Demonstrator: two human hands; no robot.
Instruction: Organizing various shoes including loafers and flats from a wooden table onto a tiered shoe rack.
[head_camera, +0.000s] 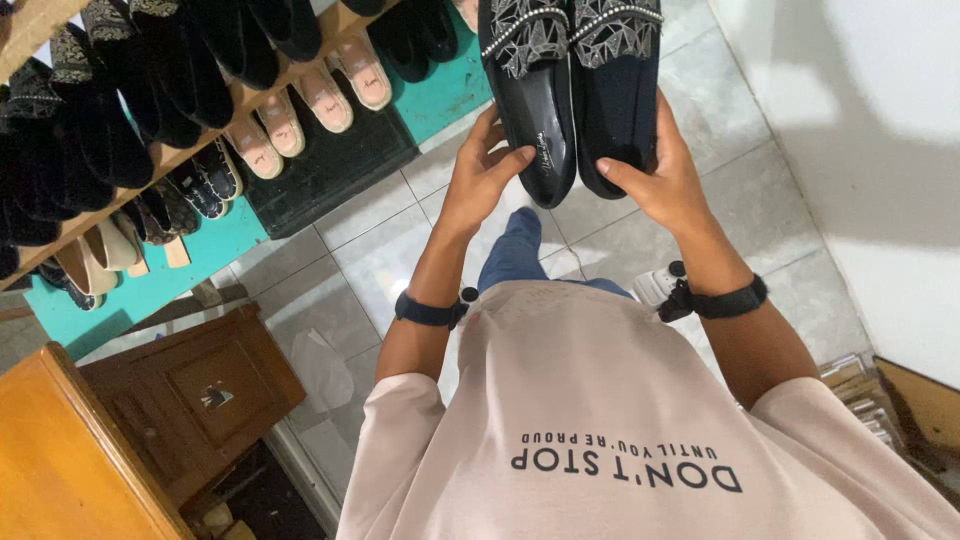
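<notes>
While the head view looks straight down, a pair of black flat shoes (570, 90) with beaded, silver-patterned toe panels sits at the upper middle of the frame, held side by side and heels toward the person; the left hand (483, 175) is closed around the heel of the left shoe, thumb across its insole, and the right hand (655, 175) grips the heel of the right shoe, fingers curled behind it; both shoes are off any shelf and above the floor, so they seem already picked up and not yet set anywhere; what remains cannot be told from this view.

At the upper left a slanted wooden shoe rack (215, 120) carries rows of dark shoes and several pale pink flats (325, 95); below it lie a teal mat (150, 285) and a dark mat (330, 165); the floor (380, 260) is pale grey tile; a brown wooden cabinet (190, 390) stands at the lower left beside an orange-brown wooden surface (60, 460); a white wall (870, 130) fills the right of the frame; each wrist wears a black band.
</notes>
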